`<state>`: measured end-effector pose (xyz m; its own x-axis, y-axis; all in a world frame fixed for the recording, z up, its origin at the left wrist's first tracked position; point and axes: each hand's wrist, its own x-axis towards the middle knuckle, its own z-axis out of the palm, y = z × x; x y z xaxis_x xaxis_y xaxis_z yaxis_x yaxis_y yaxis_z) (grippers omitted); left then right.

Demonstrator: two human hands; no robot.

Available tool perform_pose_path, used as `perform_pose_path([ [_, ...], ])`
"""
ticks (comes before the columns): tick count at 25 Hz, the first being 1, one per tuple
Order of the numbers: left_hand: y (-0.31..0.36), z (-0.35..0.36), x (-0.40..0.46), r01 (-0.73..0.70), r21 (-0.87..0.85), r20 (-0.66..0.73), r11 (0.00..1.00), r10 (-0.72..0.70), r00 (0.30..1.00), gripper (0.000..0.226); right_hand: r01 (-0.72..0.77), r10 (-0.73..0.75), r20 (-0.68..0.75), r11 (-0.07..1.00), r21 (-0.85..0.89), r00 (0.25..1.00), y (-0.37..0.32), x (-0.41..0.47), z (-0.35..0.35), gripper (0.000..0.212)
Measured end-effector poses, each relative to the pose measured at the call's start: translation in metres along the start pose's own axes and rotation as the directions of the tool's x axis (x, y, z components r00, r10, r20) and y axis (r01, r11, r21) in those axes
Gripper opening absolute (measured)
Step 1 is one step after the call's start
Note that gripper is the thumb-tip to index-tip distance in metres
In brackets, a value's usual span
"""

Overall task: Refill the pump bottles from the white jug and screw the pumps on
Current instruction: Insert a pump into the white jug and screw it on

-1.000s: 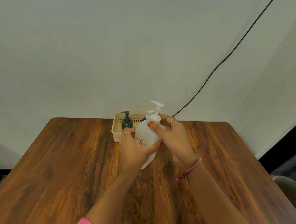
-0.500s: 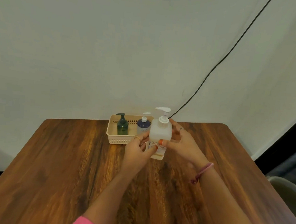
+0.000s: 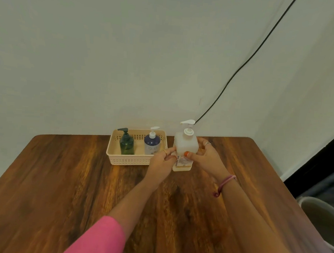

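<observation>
A white pump bottle (image 3: 185, 145) with its white pump on top stands upright on the wooden table (image 3: 59, 188), just right of a cream basket (image 3: 128, 160). My left hand (image 3: 162, 162) grips its lower left side. My right hand (image 3: 205, 156) holds its right side, thumb across the front. Inside the basket stand a dark green pump bottle (image 3: 126, 143) and a blue-and-white pump bottle (image 3: 151, 143), both with pumps on. No white jug is in view.
The table's far edge meets a pale wall. A black cable (image 3: 241, 66) runs down the wall to behind the table. A grey chair (image 3: 321, 220) stands off the table's right side.
The white bottle was tilted and held close; both hands have carried it away toward the basket and it now stands upright on the table.
</observation>
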<state>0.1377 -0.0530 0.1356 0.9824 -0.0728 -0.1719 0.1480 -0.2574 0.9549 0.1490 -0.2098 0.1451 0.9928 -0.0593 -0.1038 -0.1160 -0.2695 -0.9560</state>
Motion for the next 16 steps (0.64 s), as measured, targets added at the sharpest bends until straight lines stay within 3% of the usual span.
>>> perform_pose_path([
  [7, -0.016, 0.031, 0.066, 0.069, 0.020, 0.080, 0.997, -0.071, 0.994, 0.046, -0.037, 0.037, 0.015, 0.999, -0.010, 0.999, 0.031, 0.053, -0.014, 0.052],
  [16, -0.048, 0.063, 0.132, 0.184, -0.024, 0.135, 0.983, -0.179, 0.975, 0.063, -0.100, 0.101, 0.009, 0.991, -0.093, 0.995, 0.088, 0.121, -0.014, 0.060],
])
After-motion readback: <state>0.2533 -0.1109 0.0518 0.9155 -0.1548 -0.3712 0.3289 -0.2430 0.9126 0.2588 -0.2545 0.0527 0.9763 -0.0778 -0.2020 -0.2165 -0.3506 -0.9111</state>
